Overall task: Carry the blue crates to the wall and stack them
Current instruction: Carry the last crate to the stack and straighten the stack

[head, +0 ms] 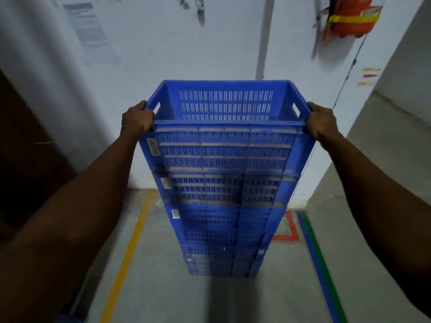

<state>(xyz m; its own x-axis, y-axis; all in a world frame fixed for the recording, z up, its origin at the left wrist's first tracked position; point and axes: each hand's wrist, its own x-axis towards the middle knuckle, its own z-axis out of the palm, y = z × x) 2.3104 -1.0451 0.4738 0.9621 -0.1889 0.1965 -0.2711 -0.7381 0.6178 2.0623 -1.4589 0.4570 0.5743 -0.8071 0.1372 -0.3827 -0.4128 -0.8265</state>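
A tall stack of several blue slotted crates (221, 217) stands on the floor close to the white wall (163, 54). The top blue crate (225, 148) sits on that stack, its open mouth empty. My left hand (137, 120) grips its left handle rim, fingers curled over the edge. My right hand (320, 123) grips the right handle rim the same way. Both arms reach forward from the lower corners of the view.
A yellow floor line (130, 248) runs left of the stack; blue and green lines (319, 264) and a red corner mark (289, 229) lie to the right. A dark door (28, 159) is at left. A red extinguisher (349, 17) hangs top right; a grey wall (396, 113) juts in.
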